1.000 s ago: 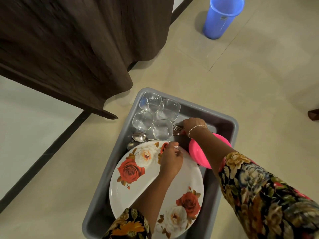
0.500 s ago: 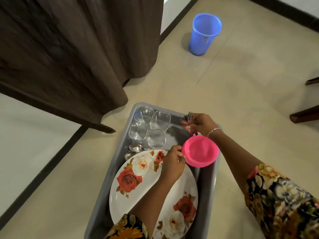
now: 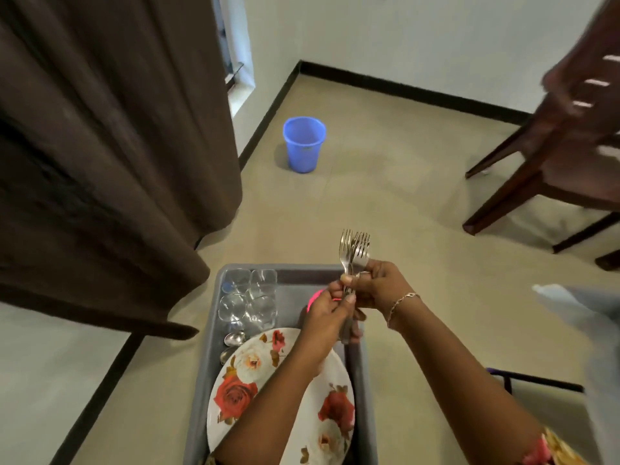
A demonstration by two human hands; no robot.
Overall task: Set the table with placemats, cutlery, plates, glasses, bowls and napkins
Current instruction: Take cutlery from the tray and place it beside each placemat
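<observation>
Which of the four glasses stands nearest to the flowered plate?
The near-right glass; it almost reaches the plate, while the others stand farther.

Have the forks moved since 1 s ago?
Yes. The forks lay in the grey tub beside the glasses; now the left hand and right hand hold them raised, tines past its far rim.

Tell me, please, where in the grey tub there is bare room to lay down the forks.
Free: the tub floor between the glasses, the far wall and the pink bowl. Crowded: glasses fill the far left corner, spoons lie beside the plate, the plate covers the near half. Left hand and right hand hold the forks.
</observation>
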